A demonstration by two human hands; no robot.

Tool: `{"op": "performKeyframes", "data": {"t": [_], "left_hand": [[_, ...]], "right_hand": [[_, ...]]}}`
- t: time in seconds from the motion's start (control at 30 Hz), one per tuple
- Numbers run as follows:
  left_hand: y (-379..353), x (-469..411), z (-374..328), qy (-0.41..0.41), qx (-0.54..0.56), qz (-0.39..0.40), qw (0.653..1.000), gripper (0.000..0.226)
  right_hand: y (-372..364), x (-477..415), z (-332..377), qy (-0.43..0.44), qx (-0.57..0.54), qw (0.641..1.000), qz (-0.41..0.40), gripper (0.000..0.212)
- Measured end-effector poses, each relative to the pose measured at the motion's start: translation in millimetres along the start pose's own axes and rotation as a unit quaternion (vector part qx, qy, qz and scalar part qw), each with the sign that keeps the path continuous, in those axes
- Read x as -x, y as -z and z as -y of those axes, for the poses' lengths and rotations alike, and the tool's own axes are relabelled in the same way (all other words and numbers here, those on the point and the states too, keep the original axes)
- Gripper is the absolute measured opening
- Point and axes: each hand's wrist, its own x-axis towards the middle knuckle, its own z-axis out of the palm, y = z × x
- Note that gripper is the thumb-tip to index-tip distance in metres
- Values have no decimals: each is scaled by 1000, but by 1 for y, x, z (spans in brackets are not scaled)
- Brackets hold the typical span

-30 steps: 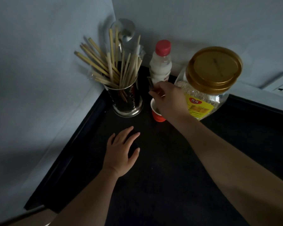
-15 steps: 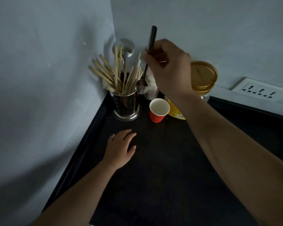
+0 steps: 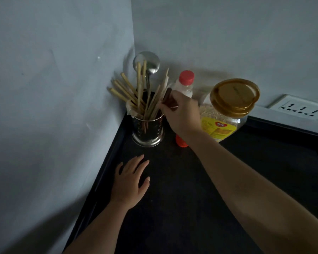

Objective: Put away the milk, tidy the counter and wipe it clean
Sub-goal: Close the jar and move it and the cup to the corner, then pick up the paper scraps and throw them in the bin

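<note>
Right hand (image 3: 182,114) pinching a dark spoon handle (image 3: 167,97) at the rim of the steel utensil holder (image 3: 147,130) full of chopsticks (image 3: 134,92). Left hand (image 3: 129,182) flat, fingers spread, on the black counter (image 3: 173,217). Milk bottle (image 3: 184,85) upright behind, beside the gold-lidded jar (image 3: 228,107); orange cup (image 3: 181,142) under the wrist.
</note>
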Motion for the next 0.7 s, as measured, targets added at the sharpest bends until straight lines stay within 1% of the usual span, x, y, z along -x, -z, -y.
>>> {"op": "performKeyframes", "data": {"t": [0.1,0.2,0.27,0.37,0.43,0.53,0.63,0.7], "left_hand": [[0,0,1,-1,-8,10,1000,53],[1,-1,0,1,-16,18,1000,54],[1,-1,0,2,-20,20,1000,54],[1,-1,0,0,-18,16,1000,53],[1,-2,-1,-1,-23,13,1000,53],[0,-1,-1,-6,-27,6,1000,54],[1,-1,-1,-9,-24,1,1000,55],[1,-1,-3,-6,-19,-1,1000,54]], "right_hand": [[-5,11,-6,11,10,1000,11,15],[-9,14,-8,1,-23,1000,-5,13],[-11,16,-7,1,-37,999,-21,16],[-13,18,-7,0,-52,998,-42,26],[-12,23,-9,-18,-47,998,-49,33],[-9,42,-16,-58,-10,997,-42,41],[-5,79,-28,-136,4,990,24,40],[1,106,-36,-206,29,976,67,40]]}}
